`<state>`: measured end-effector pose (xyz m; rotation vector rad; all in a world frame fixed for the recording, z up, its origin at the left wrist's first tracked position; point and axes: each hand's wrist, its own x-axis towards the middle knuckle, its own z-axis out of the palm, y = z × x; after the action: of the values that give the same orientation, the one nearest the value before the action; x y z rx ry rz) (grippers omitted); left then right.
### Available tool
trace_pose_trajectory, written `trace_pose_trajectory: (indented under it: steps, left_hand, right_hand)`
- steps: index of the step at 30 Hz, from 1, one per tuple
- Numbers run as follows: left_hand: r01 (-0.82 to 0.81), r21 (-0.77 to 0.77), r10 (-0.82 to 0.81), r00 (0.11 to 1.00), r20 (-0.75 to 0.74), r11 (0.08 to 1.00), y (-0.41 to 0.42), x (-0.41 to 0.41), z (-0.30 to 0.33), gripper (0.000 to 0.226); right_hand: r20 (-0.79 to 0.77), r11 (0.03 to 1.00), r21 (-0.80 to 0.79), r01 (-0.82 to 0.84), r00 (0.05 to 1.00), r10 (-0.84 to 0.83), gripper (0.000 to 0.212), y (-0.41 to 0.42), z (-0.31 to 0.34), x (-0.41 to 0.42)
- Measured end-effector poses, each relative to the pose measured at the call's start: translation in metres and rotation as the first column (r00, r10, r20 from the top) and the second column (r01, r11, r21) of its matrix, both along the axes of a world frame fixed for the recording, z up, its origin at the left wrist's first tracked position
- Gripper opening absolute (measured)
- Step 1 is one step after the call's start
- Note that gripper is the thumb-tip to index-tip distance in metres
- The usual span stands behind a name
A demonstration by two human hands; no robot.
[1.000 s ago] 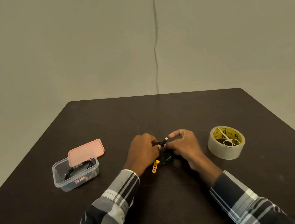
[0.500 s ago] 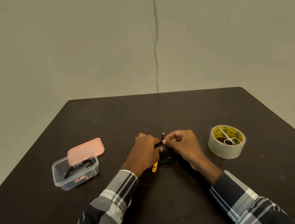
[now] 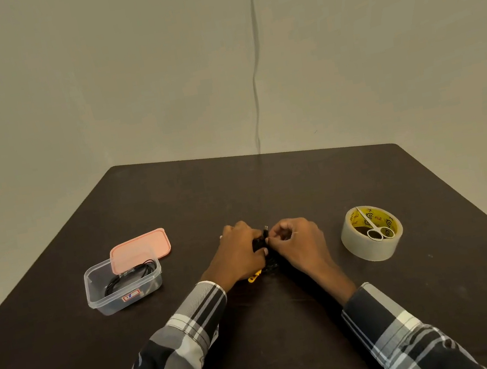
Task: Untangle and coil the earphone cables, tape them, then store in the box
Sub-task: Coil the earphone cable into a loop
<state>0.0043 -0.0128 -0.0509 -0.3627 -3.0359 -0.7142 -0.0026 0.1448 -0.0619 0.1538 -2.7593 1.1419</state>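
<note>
Black cable [image 3: 261, 243] sits pinched between both hands, left [image 3: 241, 254] and right [image 3: 297, 244], fingers curled tight, above the counter [image 3: 291, 321].

Dim even indoor light, soft shadows, no glare, sharp, wide-angle edge warp

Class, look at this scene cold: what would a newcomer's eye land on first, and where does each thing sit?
First, the left hand and right hand meeting mid-table, both gripping a black earphone cable. On the right stands a tape roll with small scissors resting in its core. On the left sits a clear box holding another coiled cable, its pink lid leaning on the far rim.
</note>
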Motion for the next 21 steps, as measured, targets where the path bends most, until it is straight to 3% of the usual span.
trace_pose_trajectory:
  steps: [9,17,21]
  left_hand:
    - [-0.128,0.244,0.117,0.991,0.059,0.961,-0.005,-0.008,0.01,0.027]
    - [-0.181,0.406,0.203,0.979,-0.011,0.896,-0.013,-0.013,0.029,0.021]
    - [-0.118,0.459,0.172,0.982,-0.079,0.881,0.007,-0.013,0.045,0.017]
  right_hand:
    - [0.008,0.984,-0.148,0.095,0.995,-0.095,0.009,0.009,0.007,0.0]
    - [-0.132,0.95,-0.284,0.129,0.976,-0.172,0.006,0.03,0.04,0.007]
    - [-0.239,0.925,-0.339,0.173,0.935,-0.262,0.007,0.061,0.071,0.016]
